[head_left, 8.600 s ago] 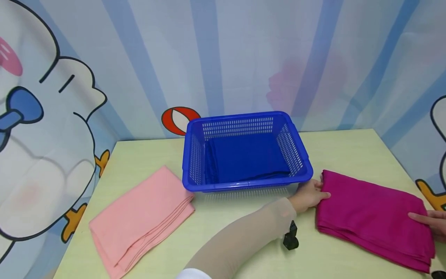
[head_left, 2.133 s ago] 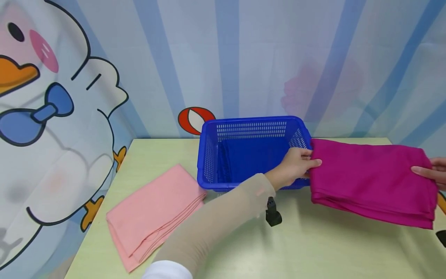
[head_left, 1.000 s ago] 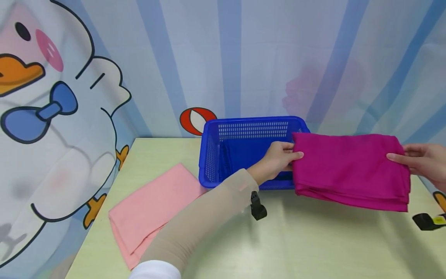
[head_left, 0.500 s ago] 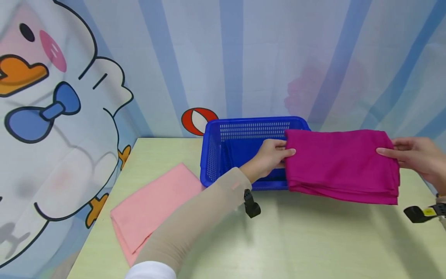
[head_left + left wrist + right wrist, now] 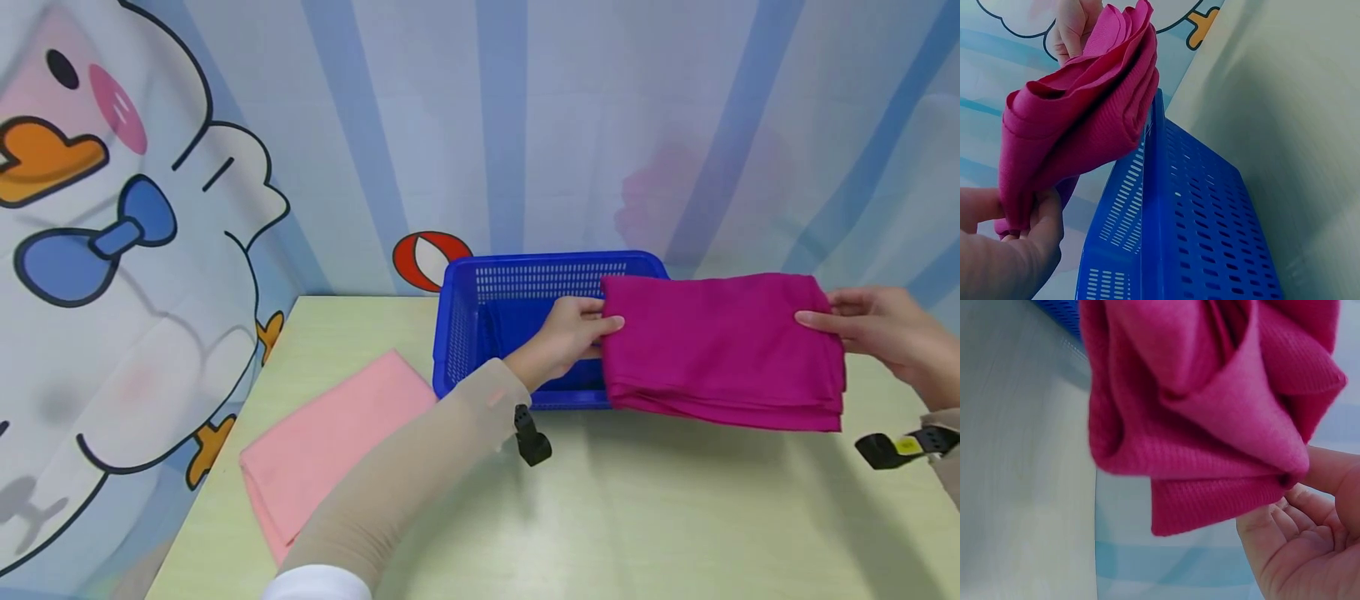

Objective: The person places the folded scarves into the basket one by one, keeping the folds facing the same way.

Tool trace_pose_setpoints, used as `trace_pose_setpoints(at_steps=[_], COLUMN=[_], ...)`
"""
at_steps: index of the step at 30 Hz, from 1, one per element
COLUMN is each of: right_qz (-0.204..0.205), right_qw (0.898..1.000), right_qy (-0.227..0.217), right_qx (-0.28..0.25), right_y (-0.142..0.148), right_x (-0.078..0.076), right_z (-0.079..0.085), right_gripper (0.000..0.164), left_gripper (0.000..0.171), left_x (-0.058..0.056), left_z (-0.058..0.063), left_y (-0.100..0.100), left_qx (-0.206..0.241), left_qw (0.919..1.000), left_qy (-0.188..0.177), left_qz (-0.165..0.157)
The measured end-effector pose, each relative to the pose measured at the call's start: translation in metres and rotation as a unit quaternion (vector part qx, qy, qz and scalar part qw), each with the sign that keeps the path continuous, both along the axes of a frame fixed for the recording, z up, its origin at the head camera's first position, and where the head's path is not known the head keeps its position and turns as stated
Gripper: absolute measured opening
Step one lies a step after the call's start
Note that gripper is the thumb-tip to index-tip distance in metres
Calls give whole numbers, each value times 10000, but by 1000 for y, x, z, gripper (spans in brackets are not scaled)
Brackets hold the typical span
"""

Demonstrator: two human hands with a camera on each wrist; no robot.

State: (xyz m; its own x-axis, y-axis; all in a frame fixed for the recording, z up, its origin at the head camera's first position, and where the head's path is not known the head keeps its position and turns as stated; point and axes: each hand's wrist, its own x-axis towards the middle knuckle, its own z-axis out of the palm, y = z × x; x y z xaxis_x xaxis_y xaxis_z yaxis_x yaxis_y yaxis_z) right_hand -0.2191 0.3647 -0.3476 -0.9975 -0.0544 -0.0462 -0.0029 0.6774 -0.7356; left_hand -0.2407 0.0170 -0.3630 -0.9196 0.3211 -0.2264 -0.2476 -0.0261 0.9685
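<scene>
A folded magenta cloth (image 5: 720,346) hangs in the air between my two hands, in front of the right part of a blue plastic basket (image 5: 551,260). My left hand (image 5: 566,333) pinches its left edge, thumb on top, over the basket. At the opposite edge my right hand (image 5: 873,329) pinches it the same way. In the left wrist view the cloth (image 5: 1079,119) shows several bunched layers above the basket's rim. From the right wrist the folds of the cloth (image 5: 1210,425) droop beside the thumb. Dark blue folded fabric (image 5: 517,325) lies inside the basket, partly hidden.
A folded light pink cloth (image 5: 337,442) lies on the table (image 5: 600,517) left of the basket, partly behind my left sleeve. A printed curtain (image 5: 562,125) closes off the back. Small black cameras (image 5: 532,437) stick out from both wrists.
Earlier the magenta cloth lay on the table at the right, a hand at each end. Both hands have lifted it and carried it left, so it now overlaps the basket's right part in the head view.
</scene>
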Motion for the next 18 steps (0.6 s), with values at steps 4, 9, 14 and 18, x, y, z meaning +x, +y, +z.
trace_pose_setpoints(at_steps=[4,9,14,18], right_qz=[40,98,90,151], right_qw=[10000,9998,9996,9993], right_qy=[-48,-141,-225,-294], right_qx=[-24,-70,-113,-175], right_y=[-3,-6,-11,-16], right_x=[-1,-5,-10,-14], right_z=[2,4,6,10], right_gripper=[53,56,55,51], left_gripper=[42,43,43,44], left_x=[-1,-2,-4,-6], left_z=[-1,-1,0,-1], left_y=[-4,-9,-14,-18], left_qx=[5,41,15,-36], left_qw=[10000,10000,10000,10000], left_qy=[-27,-44,-10,33], left_qz=[-21,-63,-70,-45])
